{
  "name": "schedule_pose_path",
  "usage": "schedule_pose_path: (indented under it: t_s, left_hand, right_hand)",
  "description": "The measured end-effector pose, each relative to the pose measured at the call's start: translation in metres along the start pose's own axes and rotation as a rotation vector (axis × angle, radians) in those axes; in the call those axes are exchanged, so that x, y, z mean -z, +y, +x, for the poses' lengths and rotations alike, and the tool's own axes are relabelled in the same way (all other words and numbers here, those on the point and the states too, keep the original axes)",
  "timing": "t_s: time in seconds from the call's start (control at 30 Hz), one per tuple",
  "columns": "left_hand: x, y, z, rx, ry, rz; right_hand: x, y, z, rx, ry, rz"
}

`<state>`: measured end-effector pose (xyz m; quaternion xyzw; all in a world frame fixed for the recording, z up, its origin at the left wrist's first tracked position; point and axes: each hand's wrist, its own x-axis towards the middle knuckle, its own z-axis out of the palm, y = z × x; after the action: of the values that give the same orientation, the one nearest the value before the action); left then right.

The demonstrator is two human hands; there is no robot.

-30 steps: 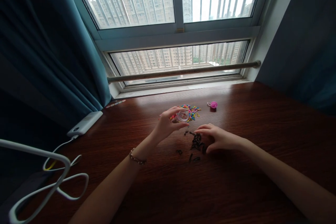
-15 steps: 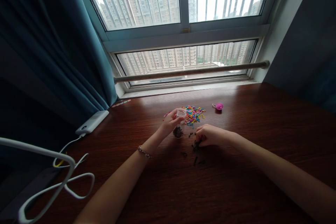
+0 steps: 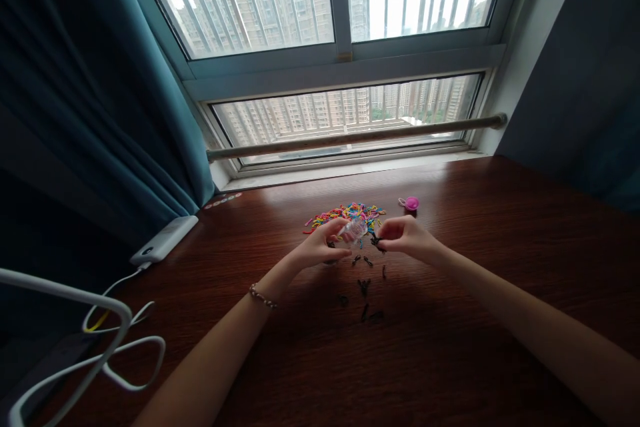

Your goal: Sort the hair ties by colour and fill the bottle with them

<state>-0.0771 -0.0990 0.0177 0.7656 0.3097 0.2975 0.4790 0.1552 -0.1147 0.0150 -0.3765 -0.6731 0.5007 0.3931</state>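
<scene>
My left hand [image 3: 320, 245] is wrapped round a small clear jar [image 3: 356, 231], which is tilted with its mouth toward the right. Dark hair ties show in its lower part, partly hidden by my fingers. Close to the mouth, my right hand [image 3: 409, 239] pinches a small bunch of black hair ties [image 3: 377, 241]. Several more loose black hair ties [image 3: 364, 287] lie scattered on the table below both hands. Just behind the jar spreads a pile of multicoloured hair ties [image 3: 337, 213].
A pink round trinket [image 3: 411, 203] with a loop lies right of the pile. At left are a white power bank [image 3: 165, 240] and a looping white cable [image 3: 125, 307]. The brown wooden table [image 3: 450, 347] meets a window with a rail [image 3: 350, 140]; a blue curtain [image 3: 165, 147] hangs left.
My right hand has lifted from the table to the jar's mouth with black hair ties in its fingers. The jar has gone from upright to tilted rightward. The view has shifted slightly.
</scene>
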Motion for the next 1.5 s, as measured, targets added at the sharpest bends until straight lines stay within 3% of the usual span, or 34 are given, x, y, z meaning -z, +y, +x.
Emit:
schedule_pose_path:
  t_s: [0.13,0.23,0.43,0.63,0.77,0.9,1.17,1.33,1.4,1.5]
  left_hand:
    - [-0.008,0.0,0.001,-0.013,0.03,0.125]
    - [-0.016,-0.001,0.0,-0.039,0.063,0.149]
    - [-0.024,0.002,-0.001,-0.103,0.122,0.201]
    - [-0.032,0.009,0.0,-0.194,0.162,0.311]
    - [-0.035,0.008,-0.001,-0.174,0.171,0.288]
    - [-0.034,0.008,0.0,-0.154,0.184,0.278]
    - [-0.032,0.002,0.0,-0.129,0.208,0.204]
    - [-0.029,-0.004,0.002,-0.108,0.327,0.087]
    - [-0.026,-0.005,0.003,-0.117,0.395,0.006]
    - [-0.024,-0.005,0.004,-0.129,0.442,-0.088]
  right_hand:
    - [0.007,-0.01,0.002,-0.063,0.187,0.359]
    - [0.006,-0.011,0.001,-0.054,0.244,0.424]
    - [-0.001,-0.016,-0.007,0.052,0.25,-0.023]
    - [-0.007,-0.025,-0.016,0.25,0.35,-0.378]
    - [-0.01,-0.028,-0.017,0.251,0.303,-0.412]
    - [-0.011,-0.032,-0.019,0.21,0.374,-0.411]
    - [-0.012,-0.036,-0.022,0.322,0.365,-0.436]
    - [-0.007,-0.029,-0.018,0.307,0.47,-0.344]
    - [-0.003,-0.021,-0.015,0.191,0.366,-0.425]
    - [0.0,-0.004,-0.012,-0.011,0.008,-0.578]
